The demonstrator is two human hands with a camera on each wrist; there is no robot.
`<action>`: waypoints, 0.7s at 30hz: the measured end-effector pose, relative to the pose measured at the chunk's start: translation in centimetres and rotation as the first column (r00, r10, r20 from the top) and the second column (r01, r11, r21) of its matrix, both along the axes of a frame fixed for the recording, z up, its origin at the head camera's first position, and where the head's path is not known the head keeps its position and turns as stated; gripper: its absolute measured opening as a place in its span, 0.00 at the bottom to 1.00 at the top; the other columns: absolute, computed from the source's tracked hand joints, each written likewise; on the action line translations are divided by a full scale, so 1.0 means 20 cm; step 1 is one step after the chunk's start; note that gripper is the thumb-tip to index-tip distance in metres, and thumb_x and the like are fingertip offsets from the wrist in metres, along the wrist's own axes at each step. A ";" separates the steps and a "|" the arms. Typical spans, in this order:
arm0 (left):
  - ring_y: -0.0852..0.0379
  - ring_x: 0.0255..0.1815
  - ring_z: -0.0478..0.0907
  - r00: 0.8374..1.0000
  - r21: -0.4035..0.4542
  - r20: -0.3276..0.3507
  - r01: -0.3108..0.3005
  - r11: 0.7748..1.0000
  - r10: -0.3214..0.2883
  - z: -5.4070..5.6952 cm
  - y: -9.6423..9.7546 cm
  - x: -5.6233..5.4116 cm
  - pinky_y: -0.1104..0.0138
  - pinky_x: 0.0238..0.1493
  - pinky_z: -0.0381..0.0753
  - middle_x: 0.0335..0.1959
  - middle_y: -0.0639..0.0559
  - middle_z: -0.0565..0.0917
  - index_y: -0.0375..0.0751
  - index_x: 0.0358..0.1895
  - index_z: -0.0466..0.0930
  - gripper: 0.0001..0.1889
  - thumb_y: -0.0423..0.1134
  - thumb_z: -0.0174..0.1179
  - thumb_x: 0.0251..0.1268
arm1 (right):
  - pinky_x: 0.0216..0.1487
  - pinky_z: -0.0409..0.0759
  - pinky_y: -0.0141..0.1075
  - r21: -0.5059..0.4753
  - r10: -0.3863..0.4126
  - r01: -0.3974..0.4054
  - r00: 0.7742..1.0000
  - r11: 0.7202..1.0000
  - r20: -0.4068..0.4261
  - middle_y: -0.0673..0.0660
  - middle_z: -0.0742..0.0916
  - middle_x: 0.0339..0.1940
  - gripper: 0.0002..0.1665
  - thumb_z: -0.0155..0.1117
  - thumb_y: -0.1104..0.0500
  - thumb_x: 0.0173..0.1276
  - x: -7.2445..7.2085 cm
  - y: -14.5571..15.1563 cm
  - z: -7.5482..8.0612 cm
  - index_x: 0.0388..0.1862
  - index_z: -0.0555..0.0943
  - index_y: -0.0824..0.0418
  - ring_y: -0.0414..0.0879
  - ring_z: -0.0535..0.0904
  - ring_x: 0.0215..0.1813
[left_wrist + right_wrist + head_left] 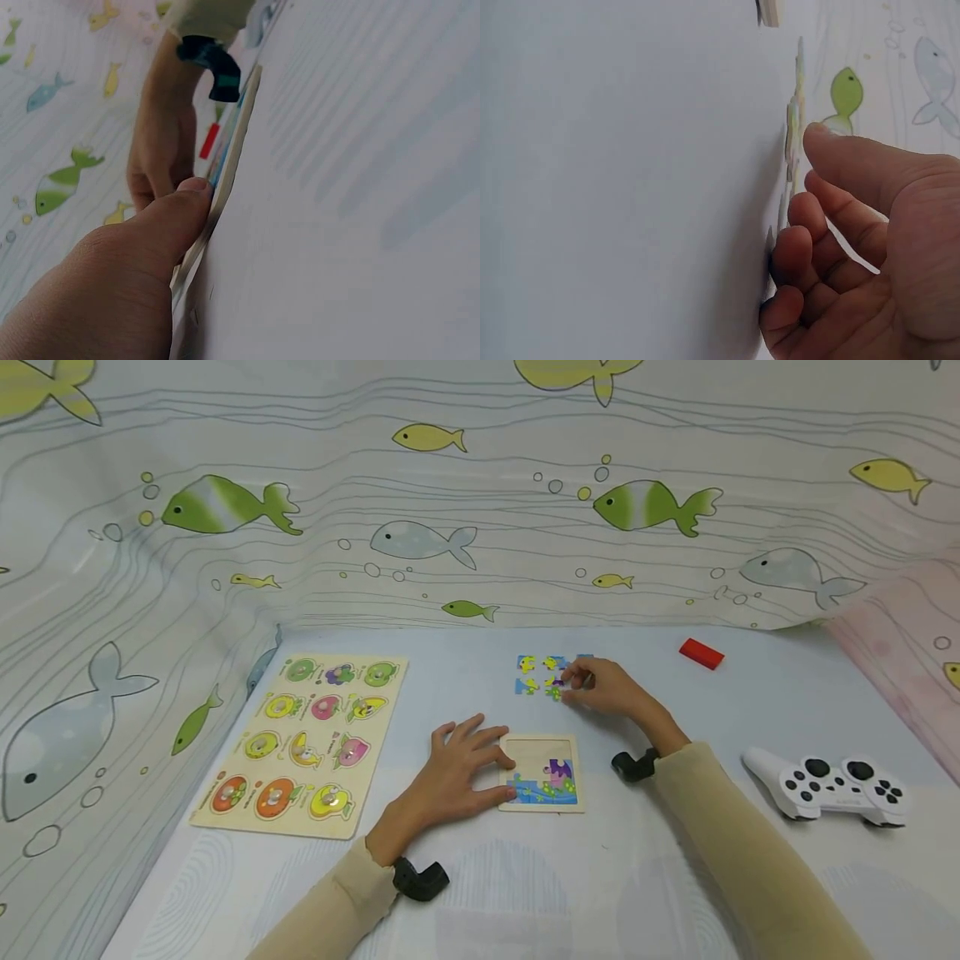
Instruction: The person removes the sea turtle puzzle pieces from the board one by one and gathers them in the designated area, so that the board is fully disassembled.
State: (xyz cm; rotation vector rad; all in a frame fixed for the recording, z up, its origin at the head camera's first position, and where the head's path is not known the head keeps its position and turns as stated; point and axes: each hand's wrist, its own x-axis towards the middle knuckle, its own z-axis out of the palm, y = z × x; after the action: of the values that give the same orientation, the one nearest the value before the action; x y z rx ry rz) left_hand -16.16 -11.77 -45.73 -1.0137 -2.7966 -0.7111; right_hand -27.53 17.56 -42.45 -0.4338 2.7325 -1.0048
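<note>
A small square wooden puzzle tray lies in the middle of the table, its lower part filled with blue, green, pink and purple jigsaw pieces. With fingers spread, my left hand rests at the tray's left edge. In the left wrist view its thumb lies on the tray rim. Behind the tray, several loose jigsaw pieces are laid out in rows. My right hand reaches over their right side, fingertips close to a purple and green piece. Thumb and bent fingers stand apart in the right wrist view.
To the left lies a wooden fruit board with several knobbed fruit pieces. A red block is at the back right. Nearer on the right sits a white game controller. A fish-patterned sheet rises behind the table.
</note>
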 end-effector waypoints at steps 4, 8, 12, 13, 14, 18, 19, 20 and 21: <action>0.39 0.81 0.58 1.000 0.006 -0.001 0.002 1.000 -0.002 0.00 0.00 0.00 0.35 0.73 0.50 0.74 0.53 0.74 0.63 0.48 0.84 0.17 0.63 0.67 0.61 | 0.42 0.73 0.36 -0.040 0.027 -0.027 1.000 0.999 0.000 0.57 0.82 0.41 0.16 0.71 0.56 0.68 0.04 0.03 -0.01 0.52 0.83 0.62 0.49 0.74 0.41; 0.39 0.81 0.59 1.000 0.000 0.000 0.000 1.000 0.000 0.01 0.00 0.00 0.35 0.72 0.51 0.74 0.53 0.74 0.63 0.47 0.84 0.17 0.63 0.67 0.61 | 0.40 0.73 0.34 -0.074 0.062 -0.061 0.998 0.995 0.007 0.56 0.83 0.40 0.14 0.71 0.58 0.67 0.09 0.05 -0.01 0.50 0.84 0.60 0.48 0.74 0.40; 0.39 0.81 0.59 1.000 -0.003 0.002 -0.008 1.000 0.008 0.01 0.00 0.00 0.35 0.73 0.51 0.74 0.53 0.74 0.63 0.47 0.84 0.16 0.63 0.67 0.60 | 0.40 0.74 0.33 -0.079 0.109 -0.108 0.994 0.991 0.006 0.54 0.84 0.40 0.13 0.72 0.58 0.66 0.15 0.06 0.00 0.49 0.86 0.58 0.47 0.74 0.39; 0.39 0.81 0.59 1.000 -0.003 0.003 -0.009 1.000 0.009 0.01 0.00 0.00 0.35 0.73 0.51 0.74 0.53 0.74 0.63 0.47 0.84 0.16 0.63 0.67 0.60 | 0.40 0.75 0.32 -0.078 0.124 -0.123 0.992 0.989 0.007 0.54 0.85 0.40 0.13 0.73 0.58 0.66 0.17 0.06 0.00 0.49 0.86 0.57 0.47 0.75 0.39; 0.39 0.81 0.59 1.000 0.000 0.004 -0.009 1.000 0.009 0.01 0.00 0.00 0.35 0.72 0.51 0.74 0.53 0.74 0.63 0.47 0.84 0.16 0.62 0.67 0.60 | 0.40 0.75 0.32 -0.081 0.142 -0.141 0.990 0.987 0.008 0.53 0.86 0.41 0.14 0.73 0.57 0.65 0.18 0.06 0.01 0.49 0.86 0.57 0.46 0.75 0.40; 0.39 0.81 0.59 1.000 0.001 0.006 -0.008 1.000 0.008 0.01 0.00 0.00 0.36 0.73 0.51 0.74 0.53 0.74 0.63 0.47 0.84 0.16 0.62 0.67 0.60 | 0.41 0.75 0.31 -0.090 0.203 -0.200 0.979 0.976 0.020 0.53 0.87 0.44 0.16 0.75 0.57 0.63 0.24 0.05 0.02 0.50 0.87 0.56 0.46 0.75 0.41; 0.39 0.81 0.59 1.000 0.001 0.008 -0.007 1.000 0.007 0.01 0.00 0.00 0.36 0.73 0.50 0.74 0.53 0.74 0.63 0.47 0.84 0.16 0.62 0.67 0.60 | 0.40 0.75 0.32 -0.090 0.216 -0.213 0.976 0.973 0.021 0.52 0.87 0.43 0.16 0.76 0.57 0.63 0.25 0.05 0.02 0.50 0.87 0.55 0.46 0.75 0.40; 0.39 0.81 0.59 1.000 0.002 0.007 -0.004 1.000 0.004 0.01 0.00 -0.01 0.36 0.73 0.50 0.74 0.53 0.74 0.63 0.47 0.84 0.16 0.62 0.67 0.60 | 0.40 0.74 0.31 -0.089 0.226 -0.223 0.974 0.971 0.021 0.52 0.86 0.43 0.16 0.76 0.57 0.62 0.26 0.04 0.03 0.50 0.87 0.54 0.46 0.75 0.40; 0.39 0.81 0.59 1.000 0.000 0.006 -0.004 1.000 0.004 0.01 0.00 -0.01 0.36 0.73 0.50 0.74 0.53 0.74 0.63 0.47 0.84 0.16 0.62 0.67 0.61 | 0.39 0.74 0.31 -0.085 0.236 -0.234 0.972 0.969 0.019 0.52 0.86 0.42 0.16 0.77 0.57 0.62 0.27 0.04 0.02 0.49 0.88 0.53 0.46 0.74 0.39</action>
State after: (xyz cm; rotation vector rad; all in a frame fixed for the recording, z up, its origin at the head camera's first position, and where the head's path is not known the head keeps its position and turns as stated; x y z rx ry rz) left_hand -16.27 -11.71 -45.62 -1.0069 -2.8033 -0.7144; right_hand -22.06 18.40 -41.95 -0.7314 2.5450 -1.0522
